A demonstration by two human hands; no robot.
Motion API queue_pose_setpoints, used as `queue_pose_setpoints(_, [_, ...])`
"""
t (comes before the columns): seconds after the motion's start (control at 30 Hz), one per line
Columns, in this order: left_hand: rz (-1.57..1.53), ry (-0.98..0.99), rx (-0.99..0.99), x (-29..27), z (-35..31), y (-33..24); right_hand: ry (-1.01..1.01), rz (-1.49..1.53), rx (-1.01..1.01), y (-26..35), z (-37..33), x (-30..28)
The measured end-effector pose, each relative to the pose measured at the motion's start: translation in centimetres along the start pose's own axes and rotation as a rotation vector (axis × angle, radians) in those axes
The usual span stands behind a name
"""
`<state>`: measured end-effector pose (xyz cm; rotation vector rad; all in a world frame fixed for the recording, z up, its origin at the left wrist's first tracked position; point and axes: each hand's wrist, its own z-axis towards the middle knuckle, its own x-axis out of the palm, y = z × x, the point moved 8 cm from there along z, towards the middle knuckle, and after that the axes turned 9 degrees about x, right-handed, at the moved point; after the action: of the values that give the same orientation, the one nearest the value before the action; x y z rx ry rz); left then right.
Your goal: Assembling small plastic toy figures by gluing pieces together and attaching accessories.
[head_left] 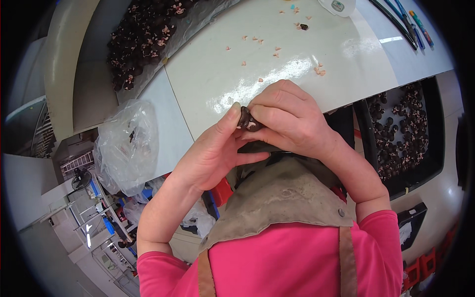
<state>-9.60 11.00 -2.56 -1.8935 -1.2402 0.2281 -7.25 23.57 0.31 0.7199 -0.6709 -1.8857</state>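
Dark brown piece [249,121] sits pinched between my left hand [210,151] and right hand [299,121], fingers of both closed on it, by the white table's [208,74] near edge. Around me are a crumpled clear bag [129,143] at left, a heap of similar pieces [143,39] beyond it, and a black tray [436,153] of more at right. My fingers hide much of what I hold; the heap is cut off above, uncountable. I count one loose dark lump [304,26] among pink scraps [320,72].
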Motion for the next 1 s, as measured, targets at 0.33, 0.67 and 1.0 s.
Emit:
queue_pose_setpoints(0.33, [-0.003, -0.036, -0.038, 0.54, -0.16, 0.01, 0.045, -0.030, 0.010, 0.04, -0.05, 0.05])
queue_pose_setpoints(0.67, [-0.025, -0.097, 0.017, 0.54, -0.24, 0.11, 0.009, 0.001, -0.010, 0.21, 0.02, -0.14])
queue_pose_setpoints(1.0, [-0.025, -0.103, 0.026, 0.42, -0.31, 0.12, 0.011, 0.006, -0.020, 0.34, 0.02, -0.01])
